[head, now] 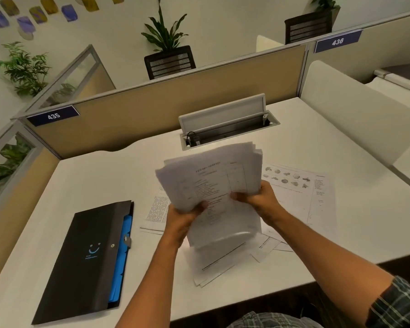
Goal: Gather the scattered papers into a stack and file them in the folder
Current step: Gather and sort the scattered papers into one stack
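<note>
A thick, uneven stack of printed papers [211, 176] is held upright above the white desk [100, 181]. My left hand [184, 218] grips its lower left side and my right hand [258, 197] grips its right edge, thumbs on the front sheet. More loose sheets lie flat on the desk: one with small pictures [301, 185] to the right, a text page [156, 209] to the left, and several [220, 263] under the stack. A black folder [85, 261] with blue dividers lies shut at the left, apart from both hands.
An open cable box with a raised lid [223, 124] sits in the desk behind the papers. Tan cubicle partitions [152, 107] wall the back and left. A white side divider [355, 119] stands at the right. The desk's front edge runs near my arms.
</note>
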Available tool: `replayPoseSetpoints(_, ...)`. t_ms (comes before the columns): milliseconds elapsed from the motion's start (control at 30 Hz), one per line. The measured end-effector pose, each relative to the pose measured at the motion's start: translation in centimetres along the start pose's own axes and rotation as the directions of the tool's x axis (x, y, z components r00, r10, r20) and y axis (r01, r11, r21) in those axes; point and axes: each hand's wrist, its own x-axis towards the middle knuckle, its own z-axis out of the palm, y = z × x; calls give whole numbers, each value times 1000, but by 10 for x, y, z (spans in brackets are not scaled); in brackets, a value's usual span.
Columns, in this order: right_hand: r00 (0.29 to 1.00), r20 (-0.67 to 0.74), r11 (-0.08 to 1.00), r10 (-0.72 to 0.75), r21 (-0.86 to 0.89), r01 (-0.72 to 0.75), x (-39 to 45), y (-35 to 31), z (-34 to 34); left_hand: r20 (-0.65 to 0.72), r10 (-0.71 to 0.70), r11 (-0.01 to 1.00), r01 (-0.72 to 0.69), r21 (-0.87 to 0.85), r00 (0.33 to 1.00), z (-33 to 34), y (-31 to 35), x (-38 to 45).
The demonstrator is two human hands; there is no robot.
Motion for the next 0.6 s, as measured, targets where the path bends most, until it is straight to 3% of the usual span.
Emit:
replayPoseSetpoints(100,997,71,999,-39,-32,42,-3,-1,1,81,70,998,-70,-4,994,-11,-6,3)
replayPoseSetpoints(233,988,136,991,76,-123,-60,-9,19,-7,61,-24,998,20,59,998,-12,-26,-6)
replayPoseSetpoints(367,996,73,995,47,-88,-40,-8,21,-2,34,-40,994,36,99,999,-5,-23,-6)
replayPoseSetpoints(467,1000,30,993,5,-117,-1,-3,16,-5,89,-47,991,35,130,995,-7,-17,-1)
replayPoseSetpoints(533,1000,-16,990,7,-143,-9,-3,20,-15,118,-104,968,73,239,988,-12,-22,2)
replayPoseSetpoints(600,991,-133,990,27,-136,-45,-6,26,-31,67,-157,867,105,487,985,-19,-35,8)
